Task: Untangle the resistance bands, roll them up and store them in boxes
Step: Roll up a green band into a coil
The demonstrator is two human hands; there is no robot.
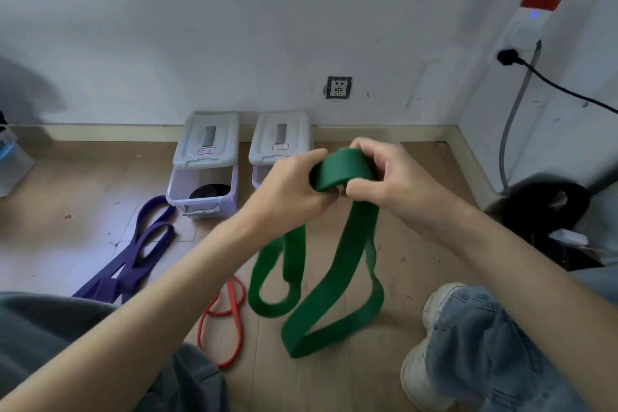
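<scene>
A wide green resistance band (337, 284) hangs from both hands in long loops that reach the wooden floor. Its top end is curved into a small roll (344, 170) held in mid air. My left hand (291, 187) grips the roll from the left, and my right hand (388, 174) pinches it from the right. Two pale storage boxes stand by the wall with lids raised: the left box (204, 174) holds a black rolled band (210, 192), the right box (279, 144) is partly hidden behind my left hand.
A purple band (140, 254) lies tangled on the floor at the left. A thin red band (224, 314) lies near my left knee. A black object (548, 207) sits in the right corner under a cable. My white shoe (431, 338) rests at lower right.
</scene>
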